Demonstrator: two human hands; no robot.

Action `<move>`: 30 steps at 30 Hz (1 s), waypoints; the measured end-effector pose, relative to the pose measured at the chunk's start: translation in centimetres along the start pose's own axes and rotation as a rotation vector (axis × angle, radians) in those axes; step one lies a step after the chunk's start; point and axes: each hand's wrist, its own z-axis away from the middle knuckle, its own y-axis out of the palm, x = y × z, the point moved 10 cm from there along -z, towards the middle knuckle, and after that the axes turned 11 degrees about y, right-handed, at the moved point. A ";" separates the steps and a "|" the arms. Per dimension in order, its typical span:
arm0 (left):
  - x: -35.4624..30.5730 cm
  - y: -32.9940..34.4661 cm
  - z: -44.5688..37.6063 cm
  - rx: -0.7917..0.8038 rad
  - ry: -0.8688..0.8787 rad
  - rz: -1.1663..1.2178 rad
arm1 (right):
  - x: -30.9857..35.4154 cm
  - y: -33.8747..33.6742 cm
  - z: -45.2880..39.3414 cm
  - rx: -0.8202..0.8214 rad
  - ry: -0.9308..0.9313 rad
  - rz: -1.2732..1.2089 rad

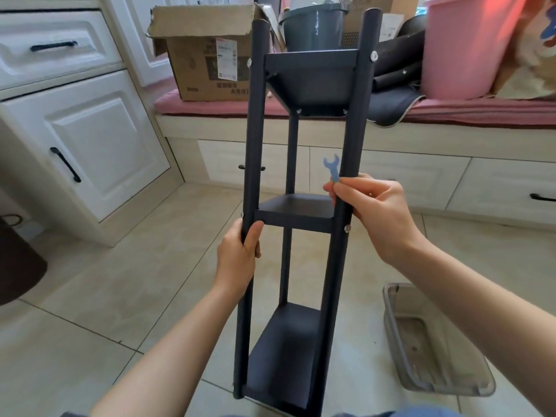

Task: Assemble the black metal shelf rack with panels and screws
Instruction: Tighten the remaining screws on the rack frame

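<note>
A clear plastic tray (433, 350) lies on the tiled floor (120, 281).

— What's the person got on, can you see from there?

— Not much to go by. Both forearms are bare right down to the wrists, no sleeves showing. The left hand (237, 254) and the right hand (380, 215) have no gloves, rings or watch.

— Anything lower down?

— A strip of blue-grey fabric at the very bottom edge, too blurred to say more.
</note>
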 end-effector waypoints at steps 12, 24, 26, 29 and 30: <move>-10.6 3.1 3.9 0.225 0.493 -0.442 | 1.6 2.7 2.0 -0.048 -0.148 0.182; -10.5 2.0 2.5 0.233 0.532 -0.463 | 3.5 5.7 2.6 -0.101 -0.326 0.397; -10.1 1.5 2.5 0.213 0.507 -0.446 | 3.7 6.7 2.9 -0.076 -0.356 0.430; -9.5 0.7 2.7 0.184 0.485 -0.465 | 3.9 8.5 3.2 0.023 -0.393 0.483; -9.3 0.3 2.7 0.169 0.477 -0.464 | 3.9 9.0 3.2 0.076 -0.395 0.484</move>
